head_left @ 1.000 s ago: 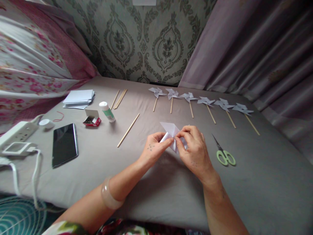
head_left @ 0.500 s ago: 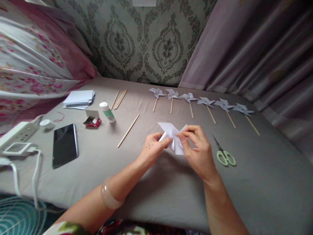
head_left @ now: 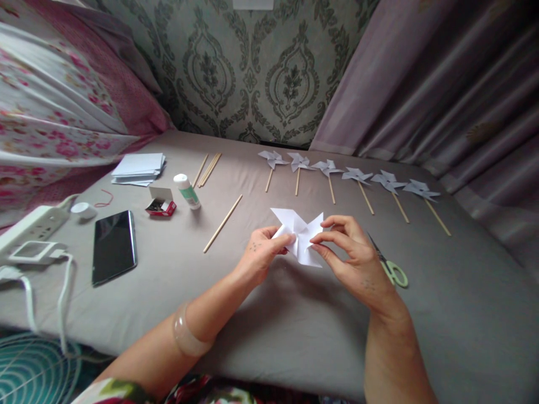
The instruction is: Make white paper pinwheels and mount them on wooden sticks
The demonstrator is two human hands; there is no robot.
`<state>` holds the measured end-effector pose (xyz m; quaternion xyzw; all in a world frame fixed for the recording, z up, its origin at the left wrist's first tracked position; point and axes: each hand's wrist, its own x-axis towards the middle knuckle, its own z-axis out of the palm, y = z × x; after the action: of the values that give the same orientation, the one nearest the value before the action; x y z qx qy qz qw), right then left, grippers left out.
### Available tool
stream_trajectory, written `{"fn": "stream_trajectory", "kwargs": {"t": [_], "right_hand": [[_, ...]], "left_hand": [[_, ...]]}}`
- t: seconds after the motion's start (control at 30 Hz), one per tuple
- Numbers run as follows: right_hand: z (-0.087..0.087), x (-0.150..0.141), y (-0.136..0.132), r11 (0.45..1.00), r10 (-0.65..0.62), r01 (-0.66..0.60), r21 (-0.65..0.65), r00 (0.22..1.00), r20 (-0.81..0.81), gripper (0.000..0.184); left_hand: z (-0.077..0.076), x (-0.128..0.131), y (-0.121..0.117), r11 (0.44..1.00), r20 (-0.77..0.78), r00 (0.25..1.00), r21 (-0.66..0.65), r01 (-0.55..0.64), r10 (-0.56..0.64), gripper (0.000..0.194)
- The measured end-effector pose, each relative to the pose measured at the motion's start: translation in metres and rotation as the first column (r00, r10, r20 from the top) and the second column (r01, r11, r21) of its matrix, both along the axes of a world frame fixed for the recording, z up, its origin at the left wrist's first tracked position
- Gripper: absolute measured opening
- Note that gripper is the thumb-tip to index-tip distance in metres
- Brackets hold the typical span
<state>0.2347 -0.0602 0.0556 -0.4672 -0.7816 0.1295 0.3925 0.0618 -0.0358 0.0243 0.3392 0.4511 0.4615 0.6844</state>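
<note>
A white paper pinwheel (head_left: pixel 301 221) without a stick is held above the table in front of me. My left hand (head_left: pixel 267 247) pinches its left side, thumb on top near the centre and the other fingers underneath. At its right edge, my right hand (head_left: pixel 347 247) has thumb and index finger closed on a blade, while another fingertip touches higher up the same side. Scissors (head_left: pixel 393 272) with green handles lie just beyond my right hand, partly covered by it. Left of the pinwheel lies a single wooden stick (head_left: pixel 223 223).
Several finished pinwheels on sticks (head_left: pixel 330 168) lie in a row at the back right. Further left are a glue stick (head_left: pixel 187 192), a small red box (head_left: pixel 161 207), more wooden sticks (head_left: pixel 209 170), a paper stack (head_left: pixel 138 168), a phone (head_left: pixel 113 247) and a power strip (head_left: pixel 31 230).
My right hand has moved from the pinwheel's centre out to its right edge, now covering part of the scissors. My left hand keeps its pinch, and more of the pinwheel shows.
</note>
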Motion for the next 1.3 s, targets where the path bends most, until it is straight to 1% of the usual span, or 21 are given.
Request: {"fn": "stream_trajectory", "kwargs": {"t": [0.2,0.33,0.53,1.3], "right_hand": [[-0.002,-0.004,0.000,0.999,-0.047,0.047,0.020,0.999,-0.005,0.006],[-0.004,-0.006,0.001,0.994,-0.097,0.096,0.056,0.995,0.006,0.003],[-0.006,-0.008,0.002,0.989,-0.121,0.118,0.086,0.992,0.029,0.005],[-0.005,-0.014,0.001,0.984,-0.158,0.152,0.092,0.986,0.057,0.005]], "left_hand": [[-0.002,0.001,-0.001,0.995,-0.040,0.999,0.093,0.035,-0.031,0.024],[0.000,0.003,-0.003,0.995,-0.069,0.997,0.090,0.035,-0.028,0.024],[0.003,0.004,-0.005,0.991,-0.076,0.995,0.113,0.071,-0.063,0.023],[0.002,0.004,-0.007,0.991,-0.034,0.997,0.114,0.071,-0.067,0.028]]}}
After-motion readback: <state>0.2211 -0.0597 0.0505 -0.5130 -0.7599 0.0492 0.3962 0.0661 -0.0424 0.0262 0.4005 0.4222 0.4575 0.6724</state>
